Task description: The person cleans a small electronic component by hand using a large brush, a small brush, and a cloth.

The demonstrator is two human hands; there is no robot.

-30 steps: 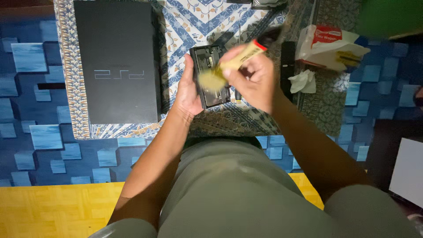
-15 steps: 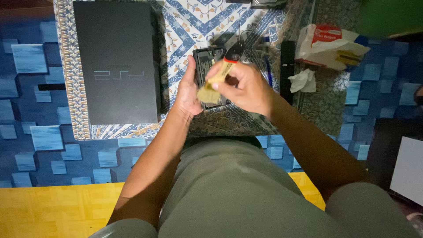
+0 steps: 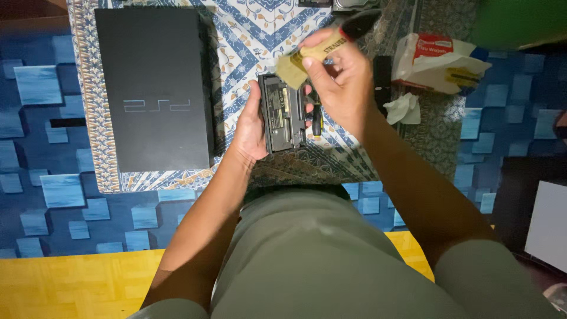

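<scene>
Largest, 1 black game console (image 3: 155,88), flat on the patterned cloth (image 3: 248,35), well left of both hands. Next, 1 tissue pack (image 3: 440,62) at the right. Then 1 small black component (image 3: 282,112), gripped at its left edge by the left hand (image 3: 251,127), fingers wrapped around it. Smallest, 1 brush (image 3: 322,48), clasped in the right hand (image 3: 336,85), bristles just above the component's top end.

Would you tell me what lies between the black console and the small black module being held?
In the head view, only the left hand gripping the module and a strip of the blue patterned cloth lie between it and the console.
</scene>
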